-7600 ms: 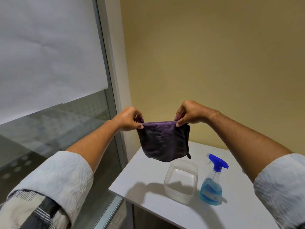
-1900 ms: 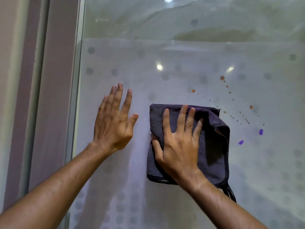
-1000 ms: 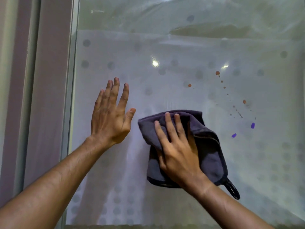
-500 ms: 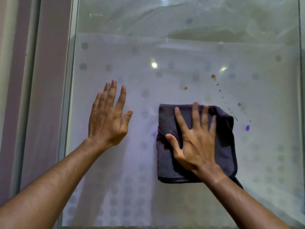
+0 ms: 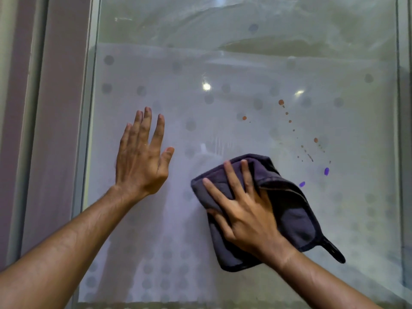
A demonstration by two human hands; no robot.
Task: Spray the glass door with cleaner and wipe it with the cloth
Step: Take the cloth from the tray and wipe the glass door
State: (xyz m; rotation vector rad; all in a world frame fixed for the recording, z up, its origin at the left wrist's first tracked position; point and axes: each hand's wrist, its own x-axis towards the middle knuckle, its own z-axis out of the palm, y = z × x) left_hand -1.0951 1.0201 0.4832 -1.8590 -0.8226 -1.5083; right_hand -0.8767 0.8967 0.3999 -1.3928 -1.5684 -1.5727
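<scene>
The glass door [image 5: 223, 70] fills the view, frosted with a pattern of grey dots. My right hand [image 5: 247, 210] lies flat on a folded dark purple cloth [image 5: 294, 210] and presses it against the glass, fingers spread and pointing up-left. A black hanging loop [image 5: 332, 252] sticks out at the cloth's lower right. My left hand [image 5: 141, 155] rests flat on the glass to the left of the cloth, fingers apart, holding nothing. Brown specks [image 5: 289, 121] and two purple blobs [image 5: 326, 171] mark the glass up and right of the cloth. The spray bottle is out of sight.
A pale metal door frame [image 5: 87, 130] runs down the left of the pane, with a wall strip [image 5: 55, 130] beyond it. Another frame edge [image 5: 401, 130] stands at the far right. Ceiling lights reflect in the glass.
My right hand has slid the cloth down and to the left and turned it, uncovering the lower purple blob. The cloth has bunched at its upper right. My left hand has stayed put.
</scene>
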